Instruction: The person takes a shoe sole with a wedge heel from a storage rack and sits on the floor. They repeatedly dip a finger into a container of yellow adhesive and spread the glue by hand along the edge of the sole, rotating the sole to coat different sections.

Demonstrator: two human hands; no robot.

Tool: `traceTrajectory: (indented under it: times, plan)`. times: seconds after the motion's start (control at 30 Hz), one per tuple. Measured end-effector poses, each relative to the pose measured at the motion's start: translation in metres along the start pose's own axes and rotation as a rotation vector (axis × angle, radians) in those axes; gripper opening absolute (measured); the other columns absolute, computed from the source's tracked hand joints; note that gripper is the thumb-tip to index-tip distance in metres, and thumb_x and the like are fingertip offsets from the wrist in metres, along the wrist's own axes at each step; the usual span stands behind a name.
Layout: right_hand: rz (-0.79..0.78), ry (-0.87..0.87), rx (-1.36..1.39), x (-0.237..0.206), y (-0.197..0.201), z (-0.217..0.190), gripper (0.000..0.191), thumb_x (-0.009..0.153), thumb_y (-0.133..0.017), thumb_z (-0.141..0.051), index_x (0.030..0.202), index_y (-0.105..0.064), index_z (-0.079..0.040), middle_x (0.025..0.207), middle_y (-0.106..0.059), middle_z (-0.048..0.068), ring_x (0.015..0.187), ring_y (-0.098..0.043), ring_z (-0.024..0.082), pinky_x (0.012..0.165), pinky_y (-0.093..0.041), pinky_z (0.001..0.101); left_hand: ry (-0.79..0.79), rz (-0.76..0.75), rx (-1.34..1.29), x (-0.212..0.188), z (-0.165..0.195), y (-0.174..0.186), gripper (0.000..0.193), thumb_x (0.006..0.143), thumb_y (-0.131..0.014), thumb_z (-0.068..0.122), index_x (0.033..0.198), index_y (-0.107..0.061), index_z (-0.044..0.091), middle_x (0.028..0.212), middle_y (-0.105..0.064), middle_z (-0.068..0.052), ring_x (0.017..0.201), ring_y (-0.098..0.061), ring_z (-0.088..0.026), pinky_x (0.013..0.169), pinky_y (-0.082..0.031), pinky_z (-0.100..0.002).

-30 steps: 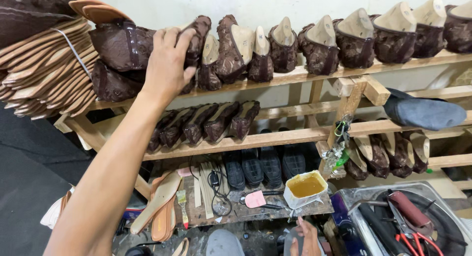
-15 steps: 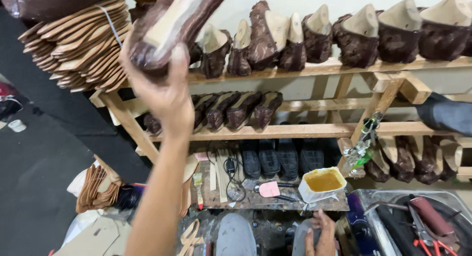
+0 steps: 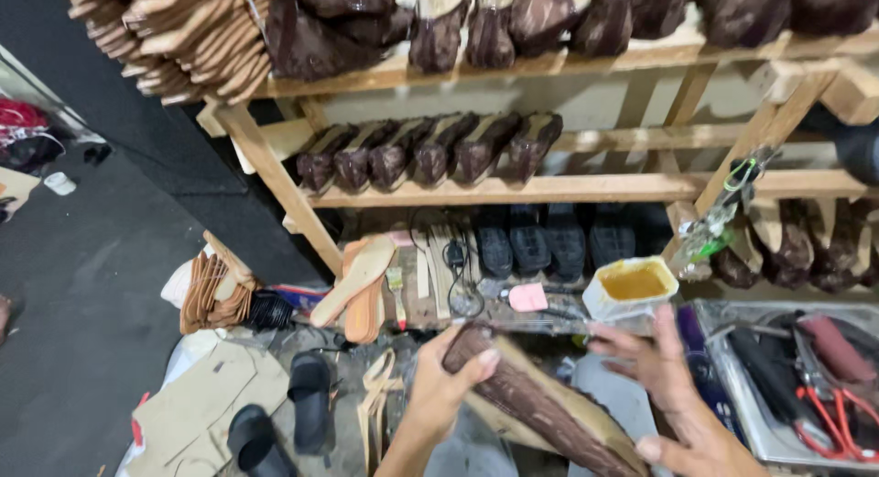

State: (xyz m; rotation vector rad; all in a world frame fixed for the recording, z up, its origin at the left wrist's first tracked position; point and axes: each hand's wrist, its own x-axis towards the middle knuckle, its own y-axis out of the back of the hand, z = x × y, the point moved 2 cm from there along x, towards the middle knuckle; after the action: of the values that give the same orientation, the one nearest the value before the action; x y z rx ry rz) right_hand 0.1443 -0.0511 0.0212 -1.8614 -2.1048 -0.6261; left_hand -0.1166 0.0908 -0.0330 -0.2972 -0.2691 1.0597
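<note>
Far left, the dark floor (image 3: 82,285) carries flat cardboard patterns (image 3: 206,399) and a pair of black sandals (image 3: 284,413); above them a stack of tan insoles (image 3: 183,33) hangs off the top of the wooden rack (image 3: 275,179); a tan sole (image 3: 355,277) leans against the cluttered lower ledge beside tangled cables (image 3: 458,266). The middle shelf holds a row of dark brown shoe uppers (image 3: 426,152). Low in the centre, the left hand (image 3: 438,390) has its fingers and thumb clamped over the toe end of a brown patterned shoe upper (image 3: 536,408), which lies slanting down to the right in front of the ledge; the right hand (image 3: 673,385) sits at its far side, fingers spread apart, palm near the upper, though contact is hard to judge. Just behind that hand stands a white tub of amber glue (image 3: 632,287); a pink scrap (image 3: 528,297) lies beside it; further right, a grey tray (image 3: 732,413) with red-handled tools (image 3: 829,413).
</note>
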Motion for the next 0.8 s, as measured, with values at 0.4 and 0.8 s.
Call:
traceTrajectory:
  times: [0.4,0.8]
  plan:
    - [0.417,-0.199,0.050,0.005,-0.102,-0.003,0.136,0.071,-0.078,-0.006,0.162,0.021,-0.021,0.152,-0.038,0.028,0.136,-0.047,0.034,0.110,-0.035,0.0459,0.052,0.204,-0.524,-0.024,-0.012,-0.062,0.078,0.088,-0.063,0.044,0.154,-0.030,0.021,0.142,-0.059,-0.006,0.127,-0.062,-0.019,0.104,-0.055,-0.038]
    - [0.630,-0.197,-0.320,0.004,-0.057,0.020,0.082,0.096,-0.053,0.001,0.166,-0.011,-0.005,0.122,-0.065,0.017,0.112,-0.063,0.022,0.104,-0.048,0.0364,0.318,-0.175,-0.952,-0.022,-0.040,-0.064,0.078,0.102,-0.041,0.066,0.149,-0.046,0.004,0.115,-0.068,-0.020,0.089,-0.072,-0.031,0.075,-0.062,-0.040]
